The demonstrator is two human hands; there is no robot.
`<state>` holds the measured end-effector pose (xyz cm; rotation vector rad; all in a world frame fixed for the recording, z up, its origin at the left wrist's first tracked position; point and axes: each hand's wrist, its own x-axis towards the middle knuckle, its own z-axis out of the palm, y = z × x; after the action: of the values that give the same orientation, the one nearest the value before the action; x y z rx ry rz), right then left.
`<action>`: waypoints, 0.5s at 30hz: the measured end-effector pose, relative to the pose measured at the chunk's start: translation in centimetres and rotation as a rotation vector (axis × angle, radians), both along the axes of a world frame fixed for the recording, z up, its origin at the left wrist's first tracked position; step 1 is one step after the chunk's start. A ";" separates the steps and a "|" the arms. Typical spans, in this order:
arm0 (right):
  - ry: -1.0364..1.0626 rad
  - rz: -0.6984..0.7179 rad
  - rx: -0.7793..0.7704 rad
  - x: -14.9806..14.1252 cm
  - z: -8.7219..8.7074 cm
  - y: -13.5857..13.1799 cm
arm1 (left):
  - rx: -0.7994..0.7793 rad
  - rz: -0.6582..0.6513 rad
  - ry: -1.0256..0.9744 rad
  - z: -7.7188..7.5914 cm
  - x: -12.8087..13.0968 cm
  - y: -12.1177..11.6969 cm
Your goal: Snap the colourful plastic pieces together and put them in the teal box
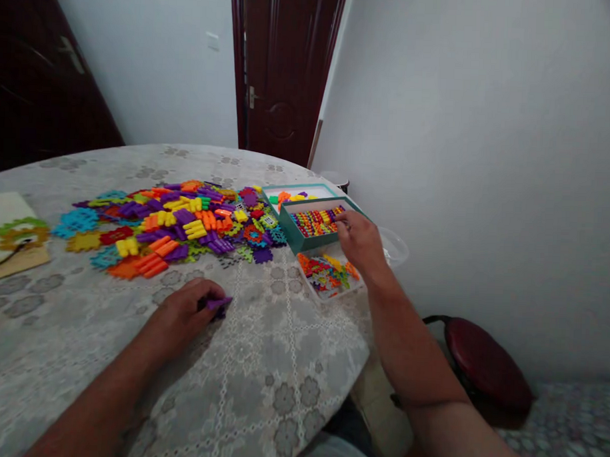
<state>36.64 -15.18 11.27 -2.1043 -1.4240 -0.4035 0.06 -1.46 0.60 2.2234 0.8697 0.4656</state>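
Observation:
My left hand (pixel 195 304) rests low over the tablecloth, its fingers closed on a purple plastic piece (pixel 218 306) whose pointed end sticks out to the right. Farther off, my right hand (pixel 359 238) reaches to a teal box (pixel 304 240) holding rows of small red, yellow, orange and purple pieces (pixel 318 221). Its fingers are pinched together at the right end of those rows; whatever is between them is too small to make out. Just below that box, a clear plastic tray (pixel 324 297) holds a mix of small coloured pieces, partly under my right forearm.
A big heap of colourful plastic gear and stick pieces (pixel 185 218) spreads over the round table (pixel 250 360). Behind the teal box lies a shallow teal-rimmed lid (pixel 306 188) with pieces. A board (pixel 10 211) sits at the left edge, a dark red stool (pixel 485 361) at right.

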 end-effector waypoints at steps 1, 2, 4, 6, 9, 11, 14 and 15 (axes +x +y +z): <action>-0.036 -0.090 0.001 2.0 0.1 -0.7 | 0.020 -0.008 0.010 0.0 0.0 0.0; -0.068 -0.180 -0.006 3.8 0.0 -1.4 | 0.043 -0.017 0.015 0.1 0.0 0.0; -0.121 -0.333 -0.036 6.7 -0.3 -2.6 | 0.085 -0.039 0.013 0.3 0.0 -0.1; -0.167 -0.417 -0.034 8.3 -0.9 -3.5 | 0.112 -0.066 0.010 0.7 -0.1 -0.3; -0.207 -0.333 0.063 7.4 -1.6 -3.8 | 0.122 -0.076 0.026 1.3 -0.3 -0.8; -0.159 -0.137 0.119 4.4 -2.0 -3.3 | 0.116 -0.082 0.044 1.6 -0.4 -1.2; 0.021 0.283 0.049 -2.8 -2.2 -2.3 | 0.112 -0.074 0.063 1.8 -0.3 -1.4; 0.084 0.426 -0.017 -5.4 -2.4 -2.0 | 0.113 -0.074 0.074 1.8 -0.3 -1.4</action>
<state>31.22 -17.17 8.88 -1.7412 -1.7706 -0.1330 -0.27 -2.87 2.38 2.3810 0.8134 0.4085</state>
